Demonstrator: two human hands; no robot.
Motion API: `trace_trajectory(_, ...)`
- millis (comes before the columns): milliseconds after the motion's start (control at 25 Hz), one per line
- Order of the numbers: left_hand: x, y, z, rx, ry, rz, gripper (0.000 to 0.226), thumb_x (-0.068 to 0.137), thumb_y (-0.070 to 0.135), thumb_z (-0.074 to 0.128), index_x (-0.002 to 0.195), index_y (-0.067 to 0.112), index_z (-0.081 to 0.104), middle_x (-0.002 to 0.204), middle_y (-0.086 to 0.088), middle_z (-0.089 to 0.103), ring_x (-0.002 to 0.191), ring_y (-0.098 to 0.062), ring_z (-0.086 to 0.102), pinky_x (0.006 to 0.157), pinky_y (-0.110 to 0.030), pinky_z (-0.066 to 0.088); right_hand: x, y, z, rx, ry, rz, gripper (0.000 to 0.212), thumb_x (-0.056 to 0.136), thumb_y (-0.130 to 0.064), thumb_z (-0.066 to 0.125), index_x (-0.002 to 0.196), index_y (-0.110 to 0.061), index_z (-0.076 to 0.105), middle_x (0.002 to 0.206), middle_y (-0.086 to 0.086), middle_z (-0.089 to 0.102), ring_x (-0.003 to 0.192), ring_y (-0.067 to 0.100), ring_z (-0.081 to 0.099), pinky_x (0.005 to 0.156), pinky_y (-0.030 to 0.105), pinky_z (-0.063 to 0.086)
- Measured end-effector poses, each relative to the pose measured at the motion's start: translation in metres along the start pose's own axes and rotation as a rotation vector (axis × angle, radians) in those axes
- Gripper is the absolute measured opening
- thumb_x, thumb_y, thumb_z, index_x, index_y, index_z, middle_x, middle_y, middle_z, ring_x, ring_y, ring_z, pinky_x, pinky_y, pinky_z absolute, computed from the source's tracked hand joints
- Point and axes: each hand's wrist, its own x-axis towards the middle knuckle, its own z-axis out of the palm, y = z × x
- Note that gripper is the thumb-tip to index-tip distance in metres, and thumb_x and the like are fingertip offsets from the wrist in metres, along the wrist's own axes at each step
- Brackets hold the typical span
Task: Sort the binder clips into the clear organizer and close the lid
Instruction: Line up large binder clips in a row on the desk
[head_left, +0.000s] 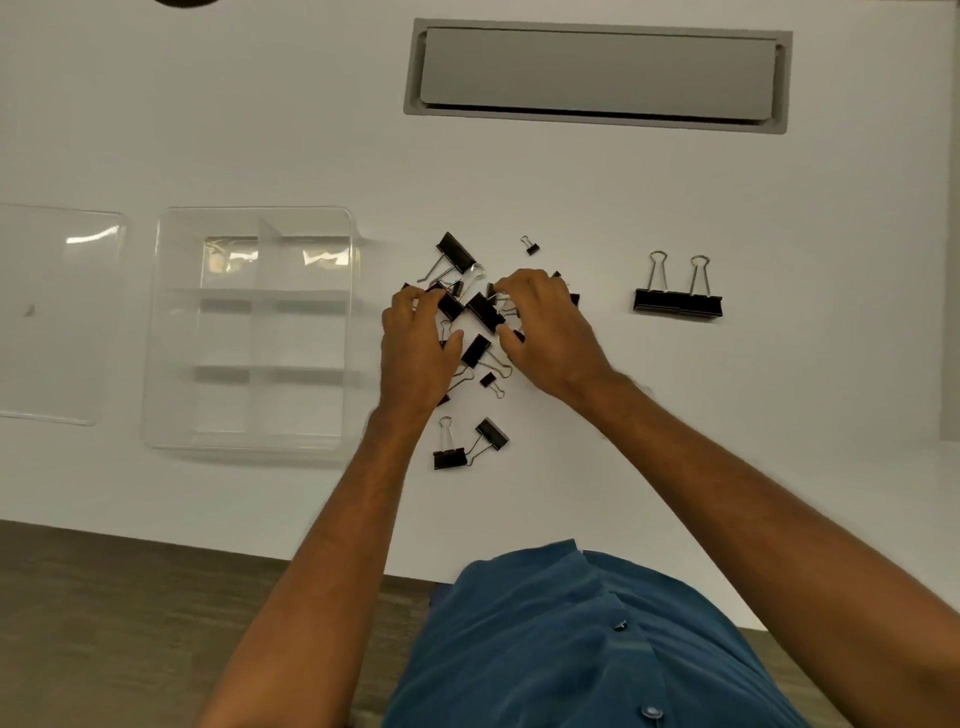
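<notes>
A loose pile of black binder clips (480, 312) in several sizes lies on the white table, right of the clear organizer (156, 332). The organizer is open, and its divided compartments hold nothing. Its clear lid (57, 312) lies flat to the left of it. My left hand (415, 353) is on the pile's left side, fingers curled round a medium clip (449, 306). My right hand (550, 332) covers the pile's right side, fingers and thumb curled round a clip that is mostly hidden. Two large clips (678, 301) stand side by side further right.
A grey cable hatch (597, 73) is set into the table at the back. A tiny clip (530, 245) lies alone behind the pile, and two clips (470, 444) lie nearer me. The table's front edge runs below my forearms.
</notes>
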Motion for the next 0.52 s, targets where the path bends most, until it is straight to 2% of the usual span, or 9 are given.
trace_trajectory(120,0.004,-0.006,0.001,0.014,-0.023,0.029,0.061,0.091,0.027,0.070,0.145,0.017,0.043,0.139,-0.010,0.045,0.126,-0.026,0.043,0.101,-0.040,0.047,0.014,-0.012,0.017,-0.072,-0.077,0.020,0.053,0.092,-0.025,0.067,0.140,-0.011,0.050,0.133,0.010,0.052,0.117,0.027,0.049,0.087,0.040,0.052)
trace_trajectory(240,0.011,-0.007,0.000,0.017,-0.002,0.029,0.065,0.090,0.030,0.071,0.145,0.014,0.041,0.130,-0.010,0.050,0.118,-0.025,0.047,0.092,-0.036,0.048,0.021,-0.019,0.027,-0.123,-0.045,0.042,0.046,0.093,-0.024,0.067,0.135,-0.008,0.056,0.126,0.013,0.055,0.112,0.030,0.051,0.078,0.042,0.054)
trace_trajectory(400,0.022,-0.006,-0.003,0.064,-0.008,0.035,0.058,0.085,0.032,0.077,0.134,0.014,0.052,0.120,-0.009,0.052,0.109,-0.025,0.051,0.082,-0.041,0.053,0.028,-0.023,0.027,-0.091,-0.056,0.092,0.034,0.097,-0.022,0.063,0.128,-0.009,0.058,0.125,0.010,0.052,0.110,0.026,0.050,0.074,0.039,0.054)
trace_trajectory(520,0.025,-0.007,-0.008,0.022,0.012,0.027,0.053,0.082,0.032,0.080,0.125,0.014,0.056,0.118,-0.008,0.051,0.105,-0.022,0.052,0.078,-0.040,0.055,0.033,-0.028,0.018,-0.048,-0.027,0.123,0.031,0.095,-0.024,0.064,0.123,-0.012,0.057,0.124,0.005,0.052,0.099,0.020,0.057,0.072,0.037,0.054)
